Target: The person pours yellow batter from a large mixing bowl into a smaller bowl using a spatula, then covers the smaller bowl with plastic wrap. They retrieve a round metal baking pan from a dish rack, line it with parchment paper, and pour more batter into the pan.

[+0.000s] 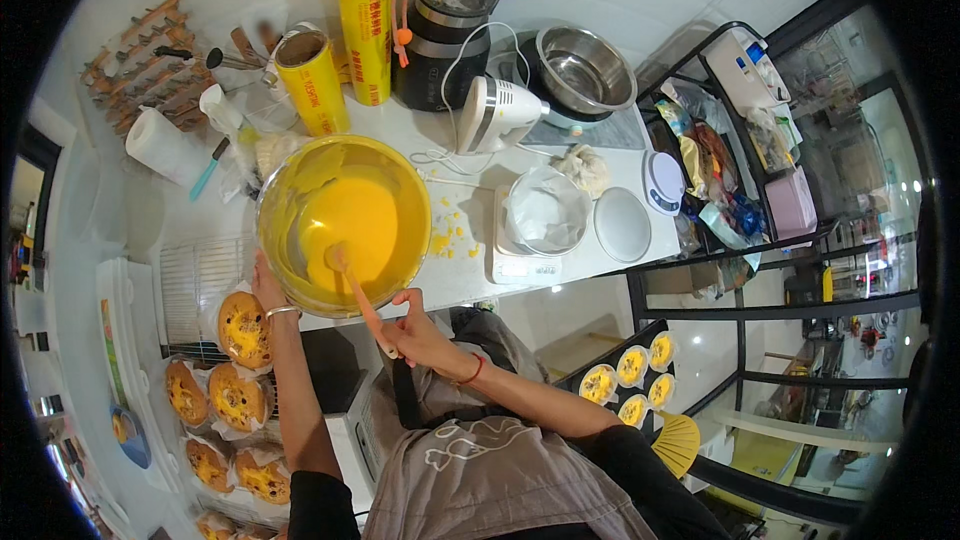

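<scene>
A large metal mixing bowl [412,195] holds yellow batter [367,202] and stands tilted at the worktop's front edge. My left hand [266,285] supports the bowl's lower left side, its fingers partly hidden by the bowl. My right hand [412,334] grips the handle of a pinkish spatula [356,289], its index finger raised and bent. The spatula's head rests in the batter. Right of the bowl, a paper-lined round tin [549,211] sits on a white kitchen scale [517,268], beside a round metal disc [622,225].
Baked cakes [244,330] sit on wire racks [202,270] at the left. A hand mixer [499,116], a blender [442,52], cling film rolls [311,86] and a steel bowl [585,71] stand behind. A dark tray holds filled cups [632,367] at the lower right.
</scene>
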`<state>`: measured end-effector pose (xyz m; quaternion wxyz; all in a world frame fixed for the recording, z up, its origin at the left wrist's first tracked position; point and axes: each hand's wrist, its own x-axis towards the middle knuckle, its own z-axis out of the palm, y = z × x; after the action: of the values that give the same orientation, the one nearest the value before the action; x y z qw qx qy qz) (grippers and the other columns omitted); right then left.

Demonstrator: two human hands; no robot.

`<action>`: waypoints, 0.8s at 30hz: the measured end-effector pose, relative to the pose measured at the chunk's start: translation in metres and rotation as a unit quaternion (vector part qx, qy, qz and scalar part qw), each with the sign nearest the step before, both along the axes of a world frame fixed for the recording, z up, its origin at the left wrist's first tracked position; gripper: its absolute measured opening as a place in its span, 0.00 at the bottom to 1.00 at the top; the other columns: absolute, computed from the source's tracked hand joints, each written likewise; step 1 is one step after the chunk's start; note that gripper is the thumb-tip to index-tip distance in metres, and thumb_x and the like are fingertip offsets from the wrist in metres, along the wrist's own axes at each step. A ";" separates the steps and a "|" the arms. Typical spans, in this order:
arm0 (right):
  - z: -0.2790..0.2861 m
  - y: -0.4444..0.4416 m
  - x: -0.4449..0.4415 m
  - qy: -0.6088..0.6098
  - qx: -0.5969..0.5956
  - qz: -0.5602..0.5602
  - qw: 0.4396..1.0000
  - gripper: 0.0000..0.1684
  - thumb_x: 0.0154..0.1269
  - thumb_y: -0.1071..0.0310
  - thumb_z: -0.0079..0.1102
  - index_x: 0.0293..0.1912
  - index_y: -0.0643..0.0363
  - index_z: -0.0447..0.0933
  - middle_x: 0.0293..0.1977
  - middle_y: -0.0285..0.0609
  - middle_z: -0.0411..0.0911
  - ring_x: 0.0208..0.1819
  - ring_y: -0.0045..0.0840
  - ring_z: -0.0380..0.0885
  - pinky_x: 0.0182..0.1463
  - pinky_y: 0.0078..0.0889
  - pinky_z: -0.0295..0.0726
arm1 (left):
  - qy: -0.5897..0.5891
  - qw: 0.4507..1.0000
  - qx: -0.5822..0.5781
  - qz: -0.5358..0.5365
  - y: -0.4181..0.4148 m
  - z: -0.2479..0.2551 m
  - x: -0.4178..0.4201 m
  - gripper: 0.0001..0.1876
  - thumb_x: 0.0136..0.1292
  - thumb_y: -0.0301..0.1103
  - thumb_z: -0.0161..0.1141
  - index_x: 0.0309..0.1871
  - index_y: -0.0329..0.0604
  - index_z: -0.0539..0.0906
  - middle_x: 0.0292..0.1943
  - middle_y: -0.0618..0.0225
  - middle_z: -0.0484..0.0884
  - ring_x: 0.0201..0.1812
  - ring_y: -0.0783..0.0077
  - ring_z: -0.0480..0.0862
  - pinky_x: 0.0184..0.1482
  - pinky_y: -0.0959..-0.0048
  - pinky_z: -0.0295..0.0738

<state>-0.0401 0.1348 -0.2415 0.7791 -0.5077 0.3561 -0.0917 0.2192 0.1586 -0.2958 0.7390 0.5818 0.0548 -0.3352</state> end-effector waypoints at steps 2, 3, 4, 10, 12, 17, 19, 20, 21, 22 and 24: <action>-0.005 0.002 0.005 0.008 -0.035 -0.009 0.999 0.24 0.65 0.72 0.46 0.51 0.55 0.42 0.19 0.37 0.68 0.14 0.18 0.68 0.14 0.21 0.70 | -0.019 1.000 0.017 -0.001 -0.002 0.002 -0.002 0.23 0.67 0.49 0.53 0.52 0.37 0.76 0.46 0.60 0.81 0.44 0.65 0.82 0.44 0.70 0.78; -0.005 0.004 0.007 0.004 -0.044 -0.002 0.999 0.24 0.64 0.72 0.46 0.50 0.55 0.42 0.20 0.37 0.68 0.14 0.18 0.68 0.15 0.22 0.70 | -0.020 1.000 0.017 0.000 -0.003 0.009 -0.006 0.24 0.68 0.49 0.51 0.55 0.36 0.74 0.48 0.58 0.80 0.45 0.63 0.81 0.45 0.69 0.78; -0.002 0.008 0.010 0.001 -0.053 0.003 0.999 0.25 0.64 0.73 0.46 0.50 0.56 0.42 0.20 0.37 0.67 0.14 0.19 0.68 0.15 0.22 0.71 | -0.020 1.000 0.017 0.000 -0.003 0.019 -0.013 0.25 0.69 0.48 0.50 0.57 0.36 0.73 0.51 0.57 0.79 0.47 0.62 0.81 0.46 0.68 0.78; 0.027 -0.012 -0.010 0.057 -0.180 0.085 0.978 0.41 0.60 0.76 0.44 0.71 0.42 0.47 0.49 0.50 0.57 0.24 0.34 0.75 0.29 0.35 0.77 | -0.108 0.993 -0.015 0.041 0.001 0.006 -0.020 0.14 0.70 0.43 0.52 0.40 0.39 0.76 0.35 0.67 0.80 0.33 0.76 0.78 0.35 0.78 0.74; 0.032 -0.028 -0.029 0.090 -0.366 0.123 0.918 0.36 0.60 0.75 0.44 0.68 0.45 0.54 0.40 0.49 0.64 0.29 0.41 0.77 0.39 0.40 0.76 | -0.149 0.987 -0.047 0.043 -0.004 0.018 -0.031 0.16 0.69 0.39 0.54 0.25 0.44 0.72 0.21 0.78 0.73 0.24 0.87 0.69 0.27 0.84 0.64; 0.127 -0.066 -0.076 0.219 -0.449 0.166 0.850 0.25 0.63 0.71 0.49 0.60 0.53 0.63 0.36 0.58 0.77 0.38 0.48 0.78 0.38 0.48 0.74 | -0.296 0.955 0.017 -0.032 0.004 0.087 -0.040 0.20 0.69 0.37 0.55 0.20 0.48 0.62 0.18 0.83 0.61 0.23 0.88 0.57 0.24 0.84 0.52; 0.142 -0.078 -0.092 0.255 -0.524 0.128 0.802 0.21 0.63 0.70 0.49 0.56 0.54 0.65 0.33 0.52 0.78 0.30 0.45 0.79 0.31 0.46 0.75 | -0.328 0.944 0.006 -0.034 0.009 0.095 -0.036 0.20 0.69 0.37 0.55 0.20 0.48 0.62 0.18 0.83 0.61 0.23 0.88 0.57 0.24 0.84 0.53; 0.147 -0.085 -0.097 0.273 -0.559 0.109 0.776 0.19 0.63 0.70 0.48 0.54 0.55 0.66 0.32 0.49 0.79 0.26 0.43 0.79 0.27 0.46 0.76 | -0.321 0.946 -0.013 -0.037 0.009 0.103 -0.036 0.20 0.69 0.37 0.55 0.20 0.48 0.62 0.19 0.83 0.61 0.23 0.88 0.56 0.24 0.84 0.53; 0.151 -0.096 -0.098 0.297 -0.600 0.104 0.736 0.15 0.64 0.71 0.47 0.51 0.54 0.67 0.27 0.45 0.78 0.20 0.39 0.77 0.19 0.41 0.73 | -0.315 0.948 -0.032 -0.042 0.007 0.115 -0.036 0.20 0.69 0.37 0.55 0.20 0.48 0.62 0.19 0.83 0.60 0.23 0.88 0.56 0.24 0.84 0.52; 0.150 -0.112 -0.099 0.291 -0.640 0.087 0.706 0.14 0.64 0.71 0.47 0.50 0.54 0.68 0.25 0.44 0.77 0.19 0.39 0.77 0.19 0.40 0.72 | -0.312 0.948 -0.053 -0.045 0.003 0.131 -0.037 0.20 0.68 0.38 0.55 0.21 0.48 0.62 0.19 0.83 0.60 0.23 0.88 0.55 0.25 0.84 0.52; 0.153 -0.147 -0.095 0.275 -0.706 0.053 0.650 0.12 0.65 0.70 0.48 0.49 0.54 0.68 0.23 0.44 0.75 0.18 0.39 0.75 0.19 0.40 0.72 | -0.339 0.934 -0.085 -0.067 -0.004 0.165 -0.046 0.20 0.68 0.38 0.56 0.21 0.48 0.62 0.20 0.83 0.60 0.23 0.88 0.55 0.25 0.84 0.51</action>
<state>-0.1349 -0.0120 -0.0880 0.0549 -0.9244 0.3543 -0.1303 0.1728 0.1547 -0.1309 0.7361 0.5981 -0.2675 -0.1703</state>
